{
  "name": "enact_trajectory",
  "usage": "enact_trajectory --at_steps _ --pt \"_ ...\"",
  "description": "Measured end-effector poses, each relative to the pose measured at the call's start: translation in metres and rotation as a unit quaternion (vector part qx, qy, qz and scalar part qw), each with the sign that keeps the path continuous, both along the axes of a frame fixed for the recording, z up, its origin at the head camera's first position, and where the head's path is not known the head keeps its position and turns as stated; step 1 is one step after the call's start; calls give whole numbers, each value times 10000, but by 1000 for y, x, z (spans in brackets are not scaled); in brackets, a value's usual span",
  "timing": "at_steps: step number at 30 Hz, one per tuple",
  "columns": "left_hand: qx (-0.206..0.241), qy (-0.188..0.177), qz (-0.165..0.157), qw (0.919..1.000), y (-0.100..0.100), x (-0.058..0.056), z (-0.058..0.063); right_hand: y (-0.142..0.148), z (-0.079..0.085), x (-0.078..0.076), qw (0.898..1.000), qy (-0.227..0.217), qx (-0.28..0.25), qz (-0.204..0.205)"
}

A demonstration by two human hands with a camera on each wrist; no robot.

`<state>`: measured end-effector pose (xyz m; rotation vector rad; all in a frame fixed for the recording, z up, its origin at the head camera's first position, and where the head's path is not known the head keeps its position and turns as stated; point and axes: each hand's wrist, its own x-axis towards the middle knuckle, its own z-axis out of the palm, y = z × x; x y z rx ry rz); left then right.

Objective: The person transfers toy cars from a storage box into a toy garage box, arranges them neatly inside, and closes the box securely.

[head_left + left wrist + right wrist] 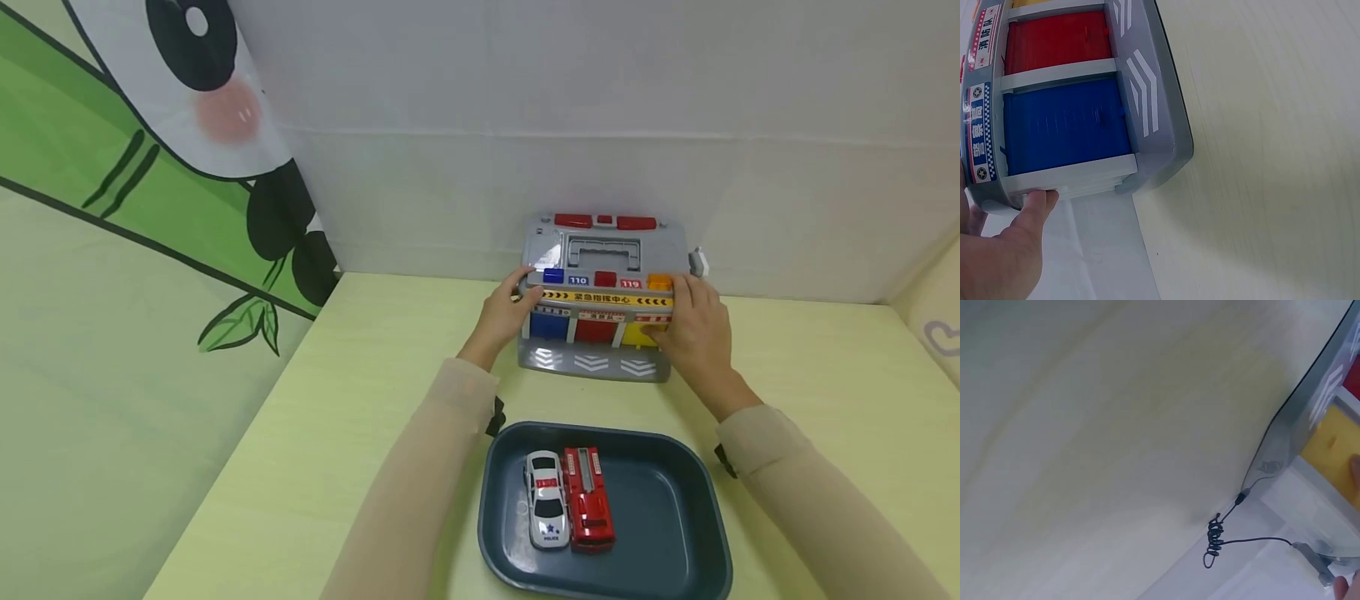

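A grey toy rescue-station garage [600,292] with blue, red and yellow doors is at the back of the table, close to the white backdrop. My left hand [498,317] grips its left end. In the left wrist view, the fingers [1038,206] lie against the side wall beside the blue door [1066,128]. At the right end my right hand [697,329] holds the garage, its thumb by the yellow door [637,335]. The right wrist view catches only fingertips there. A small grey handset [1315,564] on a coiled black cord [1214,536] hangs at that side.
Nearer to me stands a dark blue-grey tray [712,533]. In its left half a white police car [547,500] and a red fire truck [588,500] lie side by side. A backdrop [420,192] rises along the table's far edge.
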<state>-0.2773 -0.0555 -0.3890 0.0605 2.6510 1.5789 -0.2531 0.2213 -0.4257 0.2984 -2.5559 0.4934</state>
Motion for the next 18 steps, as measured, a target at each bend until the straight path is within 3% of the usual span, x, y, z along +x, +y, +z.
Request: enact_trajectory --at_steps 8,18 --pt "26 -40 -6 10000 -1 1 0 -2 7 7 9994 -322 -101 47" --pt "72 -101 78 9999 0 1 1 -11 17 7 9950 -731 -679 103"
